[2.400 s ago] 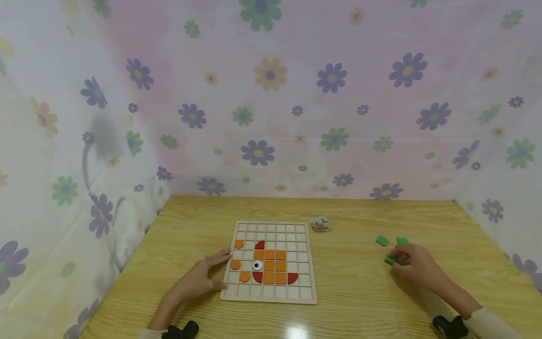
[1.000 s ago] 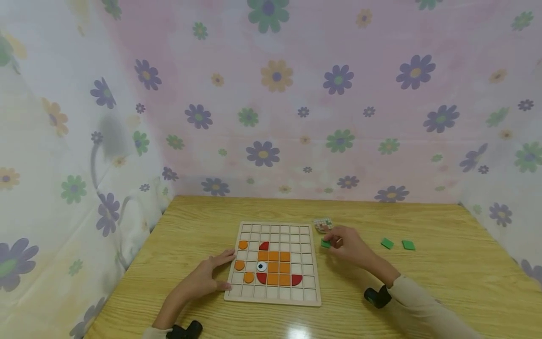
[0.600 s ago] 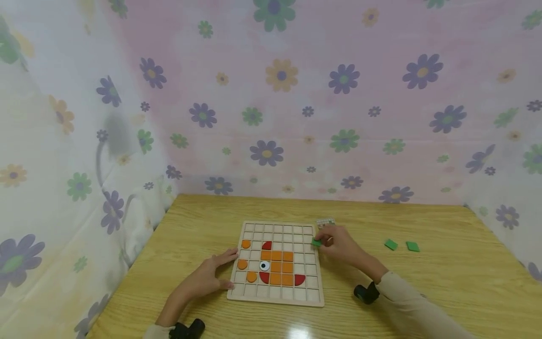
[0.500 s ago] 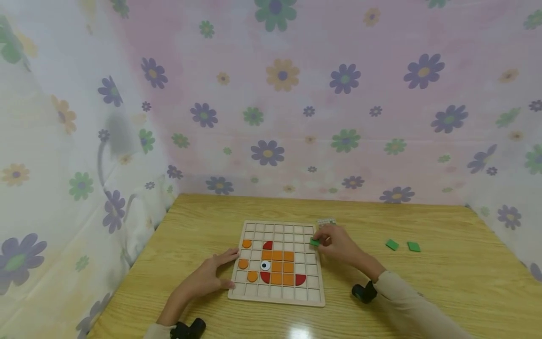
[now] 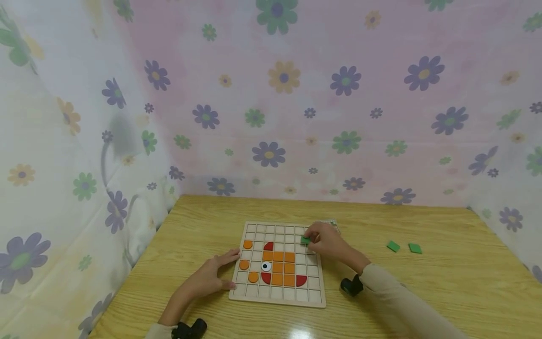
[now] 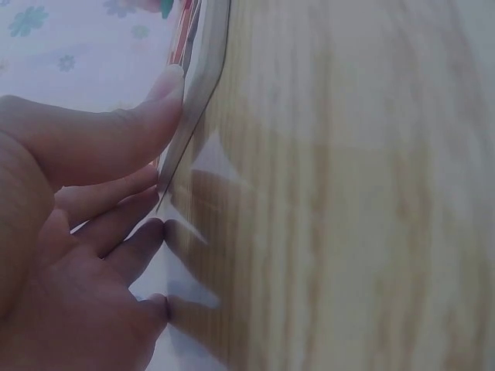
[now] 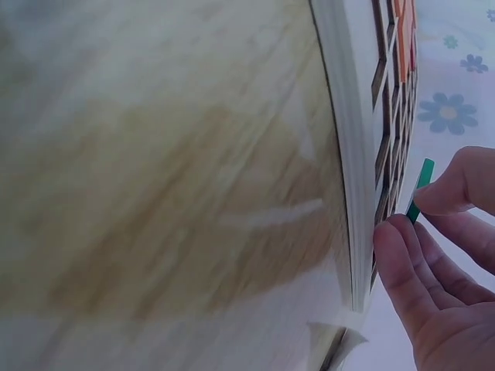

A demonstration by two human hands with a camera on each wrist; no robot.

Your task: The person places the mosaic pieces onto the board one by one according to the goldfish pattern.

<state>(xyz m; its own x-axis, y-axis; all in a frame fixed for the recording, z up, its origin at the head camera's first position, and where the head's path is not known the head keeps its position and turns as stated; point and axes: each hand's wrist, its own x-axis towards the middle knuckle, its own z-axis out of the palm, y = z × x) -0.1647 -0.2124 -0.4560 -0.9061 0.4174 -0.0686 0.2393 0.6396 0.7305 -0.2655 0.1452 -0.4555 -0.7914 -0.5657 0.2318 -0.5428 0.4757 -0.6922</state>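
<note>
A wooden grid board [image 5: 277, 302] lies on the table, bearing a fish-like pattern of orange squares [image 5: 277, 268], red quarter-round pieces [image 5: 301, 281], a white eye piece [image 5: 266, 266] and a few orange discs [image 5: 253, 277]. My left hand [image 5: 206, 278] rests at the board's left edge, thumb and fingers spread against the rim. Over the board's upper right cells, my right hand [image 5: 328, 241] pinches a green square tile [image 5: 305, 240] between thumb and fingers. In the right wrist view the green tile [image 7: 422, 185] stands tilted close above the grid, other fingers at the board's edge.
Two more green tiles [image 5: 393, 246] lie on the table to the right. Behind the right hand a small patterned card [image 5: 332, 223] is partly hidden. A flowered cloth [image 5: 296, 117] hangs along the table's back and sides.
My right hand picked up a green tile from the right side and carried it left over the board's upper right. The left hand stays at the board's edge; the view has shifted slightly.
</note>
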